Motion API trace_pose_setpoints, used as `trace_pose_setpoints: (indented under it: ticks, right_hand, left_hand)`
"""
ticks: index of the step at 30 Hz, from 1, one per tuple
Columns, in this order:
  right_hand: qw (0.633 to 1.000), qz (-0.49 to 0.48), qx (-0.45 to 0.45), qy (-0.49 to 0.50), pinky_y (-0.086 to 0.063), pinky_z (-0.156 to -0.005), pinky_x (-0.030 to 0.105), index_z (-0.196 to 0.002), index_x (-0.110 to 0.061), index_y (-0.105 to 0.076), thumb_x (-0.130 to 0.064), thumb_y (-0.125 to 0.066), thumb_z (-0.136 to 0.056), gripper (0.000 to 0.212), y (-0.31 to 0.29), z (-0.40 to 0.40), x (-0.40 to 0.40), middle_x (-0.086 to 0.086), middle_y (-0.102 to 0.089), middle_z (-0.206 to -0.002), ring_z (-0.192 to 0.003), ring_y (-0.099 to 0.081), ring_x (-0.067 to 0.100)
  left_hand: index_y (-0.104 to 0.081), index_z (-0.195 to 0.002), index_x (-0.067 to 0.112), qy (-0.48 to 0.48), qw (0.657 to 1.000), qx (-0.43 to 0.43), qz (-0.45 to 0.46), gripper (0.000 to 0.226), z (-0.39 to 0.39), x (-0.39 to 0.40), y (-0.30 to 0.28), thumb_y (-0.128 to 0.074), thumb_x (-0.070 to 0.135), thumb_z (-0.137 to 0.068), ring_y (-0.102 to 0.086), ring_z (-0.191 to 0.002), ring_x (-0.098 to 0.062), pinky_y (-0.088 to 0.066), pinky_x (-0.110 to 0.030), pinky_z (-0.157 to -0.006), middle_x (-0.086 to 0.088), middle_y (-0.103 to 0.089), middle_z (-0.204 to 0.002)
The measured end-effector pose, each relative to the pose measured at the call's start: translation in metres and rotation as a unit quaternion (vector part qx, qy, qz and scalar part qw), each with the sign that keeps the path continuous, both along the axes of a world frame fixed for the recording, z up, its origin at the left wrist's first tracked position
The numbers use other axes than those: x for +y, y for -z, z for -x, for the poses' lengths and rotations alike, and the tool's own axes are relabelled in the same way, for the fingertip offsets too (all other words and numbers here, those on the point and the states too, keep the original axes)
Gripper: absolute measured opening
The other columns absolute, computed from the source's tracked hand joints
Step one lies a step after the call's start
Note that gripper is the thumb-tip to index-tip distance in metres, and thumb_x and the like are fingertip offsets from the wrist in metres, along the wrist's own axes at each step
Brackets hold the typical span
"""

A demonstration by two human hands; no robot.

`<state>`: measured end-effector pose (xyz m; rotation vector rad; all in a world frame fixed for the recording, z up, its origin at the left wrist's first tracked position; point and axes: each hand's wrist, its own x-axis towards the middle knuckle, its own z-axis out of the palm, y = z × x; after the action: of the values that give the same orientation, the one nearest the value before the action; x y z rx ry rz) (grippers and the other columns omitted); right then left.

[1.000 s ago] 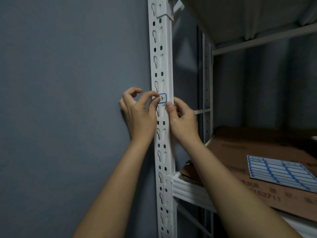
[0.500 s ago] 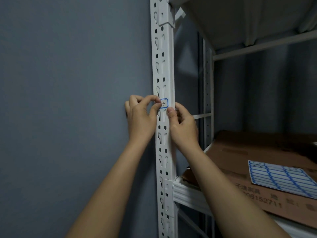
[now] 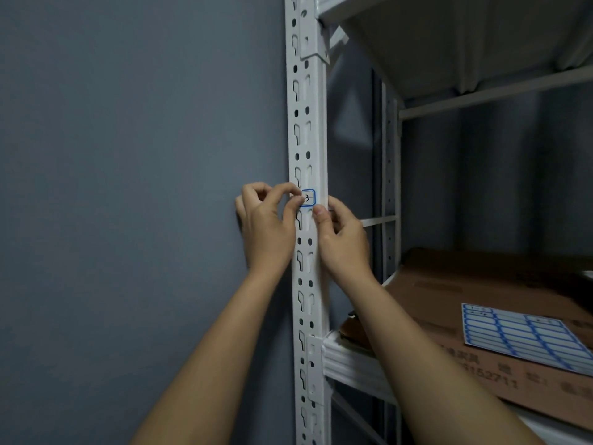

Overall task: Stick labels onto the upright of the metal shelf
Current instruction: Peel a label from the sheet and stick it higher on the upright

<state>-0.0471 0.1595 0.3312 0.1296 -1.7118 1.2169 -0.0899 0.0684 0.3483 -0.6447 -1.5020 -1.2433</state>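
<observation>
A white perforated upright (image 3: 309,130) of the metal shelf runs down the middle of the view. A small blue-bordered label (image 3: 309,198) with a handwritten mark lies against it at hand height. My left hand (image 3: 269,226) pinches the label's left end between thumb and forefinger. My right hand (image 3: 341,239) is just below and right of the label, thumb against the upright's right edge, fingers curled with nothing seen in them. A sheet of blue-bordered labels (image 3: 526,335) lies on the cardboard at the right.
A grey wall (image 3: 128,187) stands directly left of the upright. Flat brown cardboard (image 3: 481,284) covers the shelf board at the right, above a white front beam (image 3: 356,361). Another shelf board (image 3: 449,36) hangs overhead, and a rear upright (image 3: 390,155) stands behind.
Both hands and the label stay at the same spot on the upright, though they sit lower in the frame. My left fingers have curled in tighter on the label's left end.
</observation>
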Motion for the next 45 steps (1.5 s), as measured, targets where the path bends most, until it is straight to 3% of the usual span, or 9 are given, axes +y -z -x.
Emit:
trace_pose_setpoints:
  ticks: [4, 8, 14, 23, 27, 31, 36, 40, 45]
  right_hand:
    - [1.000, 0.007, 0.013, 0.003, -0.050, -0.078, 0.033, -0.108, -0.030, -0.064, -0.035, -0.052, -0.097, 0.017, 0.001, 0.000, -0.002, -0.006, -0.068, -0.080, -0.078, -0.064, 0.012]
    - [1.000, 0.008, 0.007, 0.015, -0.051, -0.085, 0.039, -0.109, -0.032, -0.063, -0.035, -0.051, -0.097, 0.018, 0.001, 0.000, -0.005, -0.006, -0.071, -0.088, -0.086, -0.065, 0.015]
    - [1.000, -0.003, -0.005, 0.025, -0.051, -0.085, 0.042, -0.109, -0.031, -0.063, -0.035, -0.049, -0.097, 0.019, 0.000, -0.008, -0.006, -0.004, -0.071, -0.087, -0.085, -0.065, 0.016]
    - [0.999, -0.004, -0.009, 0.040, -0.050, -0.084, 0.038, -0.112, -0.029, -0.063, -0.036, -0.048, -0.098, 0.021, 0.000, -0.006, -0.009, -0.004, -0.070, -0.093, -0.090, -0.063, 0.019]
    - [0.998, -0.010, -0.011, 0.053, -0.048, -0.082, 0.033, -0.113, -0.028, -0.061, -0.036, -0.046, -0.098, 0.023, 0.001, -0.007, -0.010, -0.003, -0.069, -0.099, -0.093, -0.062, 0.020]
    - [0.998, -0.016, -0.020, 0.055, -0.048, -0.082, 0.033, -0.114, -0.028, -0.061, -0.036, -0.046, -0.099, 0.023, 0.000, -0.009, -0.009, -0.003, -0.069, -0.098, -0.092, -0.062, 0.020]
    - [0.998, -0.011, -0.029, 0.051, -0.048, -0.088, 0.034, -0.120, -0.027, -0.061, -0.038, -0.046, -0.098, 0.028, -0.001, -0.007, -0.009, -0.003, -0.069, -0.106, -0.099, -0.063, 0.018]
    - [0.998, -0.009, -0.026, 0.056, -0.049, -0.086, 0.037, -0.118, -0.028, -0.060, -0.039, -0.045, -0.098, 0.027, 0.000, -0.004, -0.009, -0.002, -0.069, -0.106, -0.098, -0.062, 0.020]
    - [0.997, -0.014, -0.031, 0.067, -0.048, -0.087, 0.036, -0.121, -0.027, -0.059, -0.041, -0.044, -0.098, 0.031, 0.001, -0.001, -0.010, 0.001, -0.067, -0.111, -0.102, -0.061, 0.023]
  left_hand:
    - [-0.068, -0.092, 0.027, 0.023, 0.998, -0.018, 0.047, 0.007, 0.003, -0.005, -0.006, -0.064, 0.026, -0.087, -0.034, -0.096, -0.013, -0.044, -0.037, -0.089, 0.004, -0.036, -0.093]
    - [-0.068, -0.090, 0.024, -0.001, 0.998, -0.009, 0.068, 0.005, -0.003, -0.009, -0.007, -0.064, 0.025, -0.086, -0.034, -0.096, -0.014, -0.039, -0.032, -0.091, 0.002, -0.037, -0.093]
    - [-0.071, -0.090, 0.029, -0.009, 1.000, 0.006, 0.000, 0.008, -0.009, -0.007, -0.002, -0.070, 0.030, -0.081, -0.037, -0.098, -0.013, -0.032, -0.016, -0.084, 0.005, -0.040, -0.100]
    - [-0.069, -0.087, 0.026, 0.015, 0.999, -0.027, 0.038, 0.004, -0.006, -0.008, -0.008, -0.068, 0.024, -0.083, -0.033, -0.100, -0.012, -0.028, -0.018, -0.090, 0.003, -0.038, -0.099]
    - [-0.070, -0.086, 0.024, -0.001, 0.995, -0.023, 0.096, 0.003, -0.006, -0.015, -0.014, -0.067, 0.023, -0.084, -0.031, -0.098, -0.012, -0.036, -0.030, -0.093, 0.004, -0.036, -0.095]
    - [-0.071, -0.079, 0.025, -0.018, 0.999, 0.011, 0.048, 0.001, -0.010, -0.013, -0.011, -0.072, 0.024, -0.079, -0.033, -0.095, -0.012, -0.041, -0.033, -0.088, 0.006, -0.038, -0.095]
    - [-0.073, -0.082, 0.026, -0.003, 1.000, 0.018, 0.014, 0.002, -0.006, -0.009, -0.005, -0.072, 0.026, -0.080, -0.037, -0.099, -0.014, -0.039, -0.024, -0.087, 0.007, -0.040, -0.102]
    - [-0.071, -0.086, 0.026, 0.011, 1.000, -0.001, 0.026, 0.004, -0.005, -0.008, -0.005, -0.070, 0.025, -0.083, -0.034, -0.098, -0.012, -0.035, -0.021, -0.087, 0.005, -0.038, -0.099]
    - [-0.070, -0.090, 0.022, 0.006, 0.997, -0.018, 0.072, 0.006, -0.004, -0.010, -0.009, -0.065, 0.023, -0.086, -0.031, -0.096, -0.012, -0.038, -0.030, -0.092, 0.003, -0.036, -0.096]
